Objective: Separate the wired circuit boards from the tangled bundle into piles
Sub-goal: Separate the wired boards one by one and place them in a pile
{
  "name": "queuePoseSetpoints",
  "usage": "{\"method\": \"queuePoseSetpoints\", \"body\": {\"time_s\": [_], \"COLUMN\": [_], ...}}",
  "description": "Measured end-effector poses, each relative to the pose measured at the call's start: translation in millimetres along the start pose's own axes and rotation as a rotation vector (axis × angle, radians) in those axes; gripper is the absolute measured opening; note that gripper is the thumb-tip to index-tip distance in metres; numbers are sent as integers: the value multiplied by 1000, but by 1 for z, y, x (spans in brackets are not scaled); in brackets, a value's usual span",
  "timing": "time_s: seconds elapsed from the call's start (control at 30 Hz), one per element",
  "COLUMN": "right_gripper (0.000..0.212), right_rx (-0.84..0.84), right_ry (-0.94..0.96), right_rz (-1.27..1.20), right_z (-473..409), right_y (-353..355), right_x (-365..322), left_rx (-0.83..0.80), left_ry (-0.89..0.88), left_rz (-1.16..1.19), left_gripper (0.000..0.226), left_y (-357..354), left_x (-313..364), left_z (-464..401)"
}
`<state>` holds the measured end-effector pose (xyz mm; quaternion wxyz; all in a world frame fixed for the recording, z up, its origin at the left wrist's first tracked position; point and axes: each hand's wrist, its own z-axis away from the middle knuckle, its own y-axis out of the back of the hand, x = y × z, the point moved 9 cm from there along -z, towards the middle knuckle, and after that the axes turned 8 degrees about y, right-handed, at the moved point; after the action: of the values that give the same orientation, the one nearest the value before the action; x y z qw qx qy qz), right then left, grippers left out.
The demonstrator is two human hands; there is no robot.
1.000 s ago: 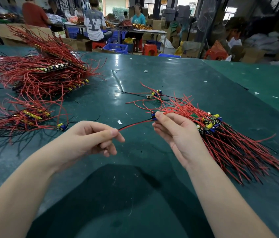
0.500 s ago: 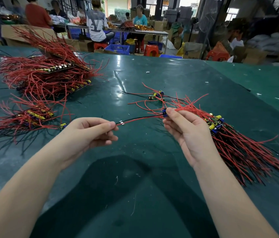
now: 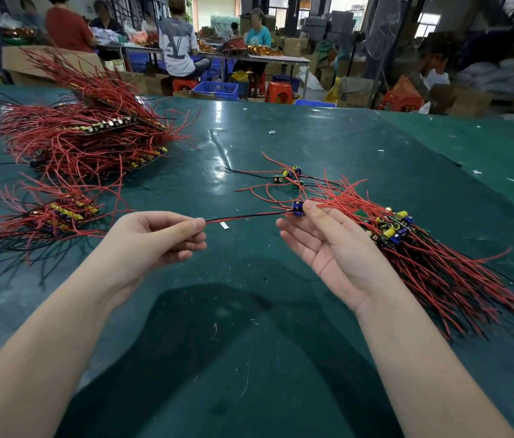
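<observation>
Green glossy surface (image 3: pixel 249 311) carries our work. Our left hand (image 3: pixel 154 238) pinches the thin red-and-black wire pair (image 3: pixel 243 216); our right hand (image 3: pixel 328 245) pinches its small blue-capped circuit board (image 3: pixel 297 208). Light, floppy, snag-prone: we'd hold near the board.

Red wires (image 3: pixel 457 279), dark-green table (image 3: pixel 312 147)

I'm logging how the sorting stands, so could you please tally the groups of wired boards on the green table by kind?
Large stacked pile, far left: 1
Small pile, near left: 1
Tangled bundle, right: 1
Loose boards lying apart, centre: 1 cluster
Single wired board stretched between left hand and right hand: 1
Total: 5
</observation>
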<state>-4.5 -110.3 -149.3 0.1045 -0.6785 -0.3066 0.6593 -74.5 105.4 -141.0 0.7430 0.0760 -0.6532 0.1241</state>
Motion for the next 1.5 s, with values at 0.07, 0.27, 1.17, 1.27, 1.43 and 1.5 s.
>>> {"method": "queuePoseSetpoints", "body": {"time_s": [0.07, 0.27, 1.17, 1.27, 1.43, 1.5], "right_gripper": [7, 13, 24, 18, 21, 13], "right_rx": [-15, -52, -39, 15, -13, 1], "right_ry": [-12, -14, -184, -199, -219, -192], "right_rz": [-15, -8, -124, -85, -23, -17], "right_z": [0, 0, 7, 5, 6, 5], "right_y": [-1, -6, -6, 2, -2, 0], "right_x": [1, 1, 8, 12, 16, 14], "left_rx": [-15, -54, -85, -177, -395, -368], "left_ry": [16, 58, 117, 75, 3, 14], "left_rz": [-4, -7, 147, 149, 108, 137], "left_gripper": [17, 15, 17, 36, 46, 43], "left_y": [-1, -4, -4, -13, -31, -28], "left_x": [-1, -7, -11, -4, 2, 2], "left_z": [0, -3, -4, 1, 16, 14]}}
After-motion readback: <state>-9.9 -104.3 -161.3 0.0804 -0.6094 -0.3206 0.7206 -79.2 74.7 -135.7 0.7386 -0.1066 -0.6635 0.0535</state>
